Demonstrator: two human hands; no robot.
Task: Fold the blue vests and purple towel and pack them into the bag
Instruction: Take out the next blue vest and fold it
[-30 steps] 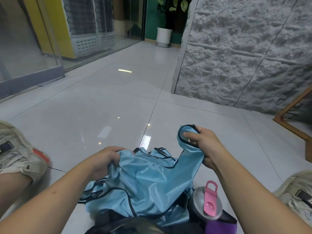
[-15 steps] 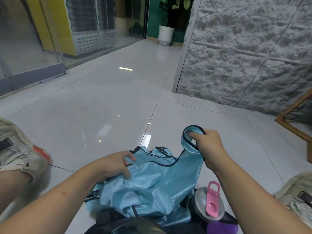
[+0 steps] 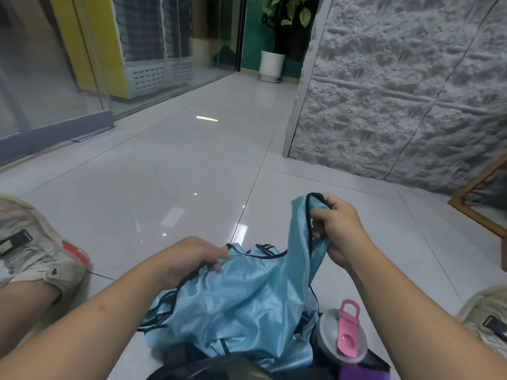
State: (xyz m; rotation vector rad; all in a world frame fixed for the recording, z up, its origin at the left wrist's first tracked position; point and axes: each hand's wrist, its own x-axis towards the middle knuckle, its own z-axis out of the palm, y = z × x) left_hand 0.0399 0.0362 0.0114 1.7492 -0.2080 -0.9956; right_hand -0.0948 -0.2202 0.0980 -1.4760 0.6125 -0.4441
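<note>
A heap of shiny light-blue vests (image 3: 241, 305) with black trim lies on the floor between my arms, over a dark bag (image 3: 208, 368) at the bottom edge. My right hand (image 3: 338, 229) grips one vest's shoulder strap and holds it raised above the heap. My left hand (image 3: 192, 257) lies on the heap's left side, fingers curled into the fabric at the neckline. A purple towel (image 3: 354, 374) shows as a small patch at the bottom right, mostly hidden.
A grey bottle with a pink flip lid (image 3: 347, 331) stands right of the heap. My shoes sit at the left (image 3: 35, 250) and the right (image 3: 488, 319). A wooden frame (image 3: 477, 212) leans by the rough grey wall (image 3: 397, 91). Glossy floor tiles (image 3: 164, 174) stretch ahead.
My right hand has lifted the strap a little higher. My left hand has slid forward over the heap and taken hold near the neckline. The view has tilted slightly.
</note>
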